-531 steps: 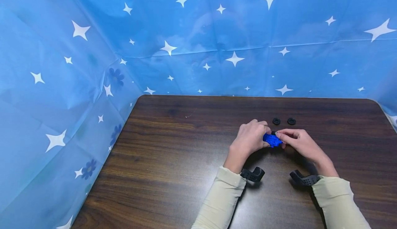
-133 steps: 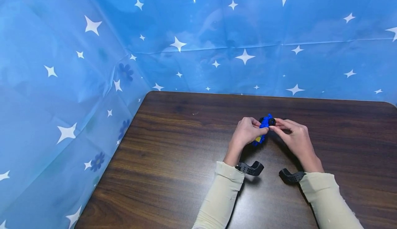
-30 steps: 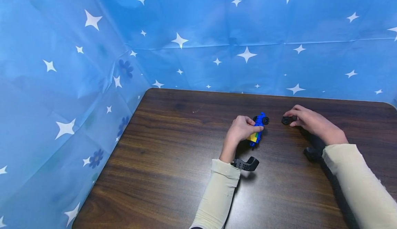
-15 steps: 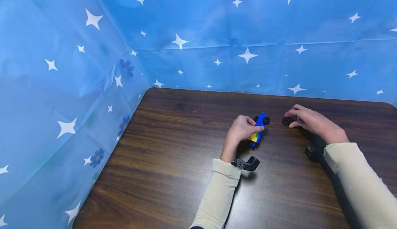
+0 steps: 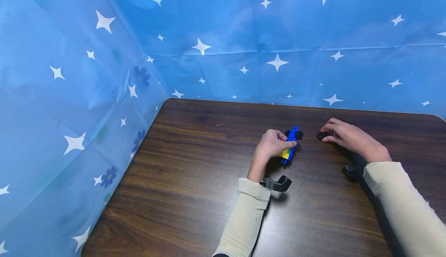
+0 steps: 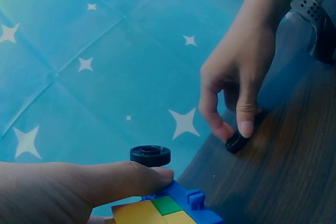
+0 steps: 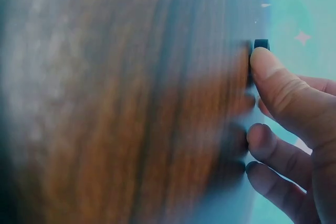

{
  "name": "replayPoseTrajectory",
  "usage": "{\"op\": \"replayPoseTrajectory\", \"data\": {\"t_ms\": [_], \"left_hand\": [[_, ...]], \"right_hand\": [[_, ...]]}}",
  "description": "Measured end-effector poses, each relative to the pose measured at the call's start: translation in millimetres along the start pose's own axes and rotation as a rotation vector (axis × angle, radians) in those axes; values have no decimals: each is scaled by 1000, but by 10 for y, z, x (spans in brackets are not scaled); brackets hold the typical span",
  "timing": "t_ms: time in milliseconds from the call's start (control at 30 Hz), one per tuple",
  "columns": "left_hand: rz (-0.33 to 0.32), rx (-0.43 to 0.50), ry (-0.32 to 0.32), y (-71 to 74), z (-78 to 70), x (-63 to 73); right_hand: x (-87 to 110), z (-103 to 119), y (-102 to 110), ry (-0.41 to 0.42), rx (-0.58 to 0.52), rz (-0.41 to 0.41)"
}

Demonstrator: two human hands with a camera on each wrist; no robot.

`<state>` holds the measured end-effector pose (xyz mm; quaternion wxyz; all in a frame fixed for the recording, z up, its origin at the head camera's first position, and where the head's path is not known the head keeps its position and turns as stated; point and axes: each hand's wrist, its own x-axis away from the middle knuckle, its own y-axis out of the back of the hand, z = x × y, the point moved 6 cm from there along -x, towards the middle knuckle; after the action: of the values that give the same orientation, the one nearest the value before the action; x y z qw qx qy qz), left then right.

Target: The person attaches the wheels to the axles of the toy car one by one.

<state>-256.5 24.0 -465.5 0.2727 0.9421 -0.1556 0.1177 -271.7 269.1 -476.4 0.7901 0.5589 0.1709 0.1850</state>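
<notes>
My left hand (image 5: 272, 144) grips a toy car (image 5: 292, 134) of blue, yellow and green building bricks, thumb laid along its side. Black wheels (image 5: 299, 135) sit at the car's far end, one also plain above the thumb in the left wrist view. Its near end, with blue fittings (image 6: 196, 199), shows no wheels. Further right, my right hand (image 5: 348, 136) pinches a loose black wheel (image 6: 237, 142) between thumb and forefinger, low at the tabletop. In the right wrist view the thumb covers most of that wheel (image 7: 261, 44).
Both hands work over a dark wood-grain table (image 5: 195, 164), its far edge a little beyond them. A blue star-patterned curtain (image 5: 223, 28) hangs behind and to the left. Black wrist mounts (image 5: 277, 184) stick out under the wrists.
Since the earliest frame, the blue piece has gained black wheels. Over the last few seconds my right hand has left the car and moved right to the loose wheel; my left hand keeps its hold.
</notes>
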Motion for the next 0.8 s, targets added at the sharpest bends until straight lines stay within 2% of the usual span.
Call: {"op": "replayPoseTrajectory", "data": {"t_ms": [167, 467, 800], "left_hand": [[-12, 5, 12, 0, 5, -1], [-34, 25, 25, 8, 4, -2], [-53, 33, 17, 18, 2, 1]], "right_hand": [[13, -14, -17, -32, -20, -7], [61, -27, -84, -147, -106, -25], [181, 66, -92, -192, -175, -87]]}}
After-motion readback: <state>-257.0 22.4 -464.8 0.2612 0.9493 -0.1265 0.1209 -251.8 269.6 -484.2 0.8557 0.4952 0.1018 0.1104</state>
